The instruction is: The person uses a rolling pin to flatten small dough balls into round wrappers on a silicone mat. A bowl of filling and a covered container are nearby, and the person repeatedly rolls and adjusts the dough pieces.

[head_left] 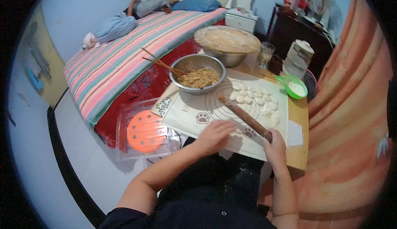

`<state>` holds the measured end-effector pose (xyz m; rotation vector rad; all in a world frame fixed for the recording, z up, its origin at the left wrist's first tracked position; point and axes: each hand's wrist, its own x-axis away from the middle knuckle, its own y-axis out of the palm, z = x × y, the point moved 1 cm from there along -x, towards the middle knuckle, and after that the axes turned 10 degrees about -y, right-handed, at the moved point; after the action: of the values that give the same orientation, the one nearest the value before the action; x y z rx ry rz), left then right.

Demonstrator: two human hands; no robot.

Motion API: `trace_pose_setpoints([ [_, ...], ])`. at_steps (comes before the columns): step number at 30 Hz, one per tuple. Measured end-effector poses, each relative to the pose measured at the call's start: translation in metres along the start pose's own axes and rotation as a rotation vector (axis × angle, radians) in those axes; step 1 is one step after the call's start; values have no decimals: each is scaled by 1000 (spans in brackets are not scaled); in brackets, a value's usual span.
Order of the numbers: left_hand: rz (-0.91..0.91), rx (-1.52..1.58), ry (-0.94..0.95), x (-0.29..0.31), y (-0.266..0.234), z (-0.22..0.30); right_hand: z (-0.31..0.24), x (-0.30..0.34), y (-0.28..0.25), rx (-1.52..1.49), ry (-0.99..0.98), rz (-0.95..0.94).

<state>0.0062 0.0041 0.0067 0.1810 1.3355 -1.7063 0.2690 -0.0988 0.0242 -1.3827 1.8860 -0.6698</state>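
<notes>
My right hand is closed around the near end of a brown wooden rolling pin, which slants over the pale mat with its far end toward the metal bowl. Over the mat's near edge, my left hand has its fingers stretched out; motion smears them slightly, and I cannot make out what lies under the fingertips. Several small floured dough pieces lie on the mat beyond the pin. A flatter dough round rests right of the pin.
A metal bowl of brown filling with chopsticks stands at the mat's far left. Behind are a floured round board on another bowl, a glass, a water pitcher and a green scoop of flour. A person lies on the bed.
</notes>
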Motion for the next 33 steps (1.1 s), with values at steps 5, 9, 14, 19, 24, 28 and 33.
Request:
trace_pose_setpoints([
  [5, -17, -310, -172, -44, 22, -28, -15, -23, 6, 264, -243, -96],
  [9, -324, -376, -270, -31, 19, -40, -13, -7, 16, 396, -393, -144],
  [14, -275, -341, -301, -27, 26, -39, -2, -25, 18, 406, -357, -174],
  [19, -321, -399, -349, -54, 30, -43, 7, -66, 25, 435, -266, -120],
  [24, -263, -368, -153, -2, 6, -2, -3, 10, 11, 439, -278, -214],
  [28, -291, -362, -258, -50, 33, -31, 13, -44, 18, 372, -207, -51],
  [33, -370, -311, -316, -40, 27, -39, 2, -36, 18, 461, -261, -107],
])
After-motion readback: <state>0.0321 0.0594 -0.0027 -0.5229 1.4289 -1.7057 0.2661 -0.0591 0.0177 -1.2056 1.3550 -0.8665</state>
